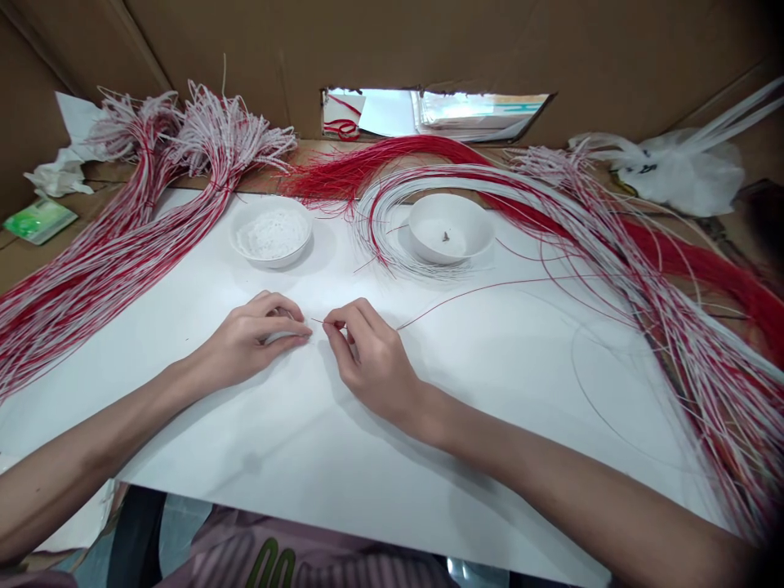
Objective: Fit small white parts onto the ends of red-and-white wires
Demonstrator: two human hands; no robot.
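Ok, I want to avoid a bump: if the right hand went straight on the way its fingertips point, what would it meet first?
Probably the left hand, just across a narrow gap. The red strand pinched in the right hand sticks out into that gap; depth is hard to judge.

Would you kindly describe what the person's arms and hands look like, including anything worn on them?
The left hand and right hand are bare, with no gloves or jewellery visible. The forearms show no sleeves. At the bottom, a mauve garment has a green looped mark.
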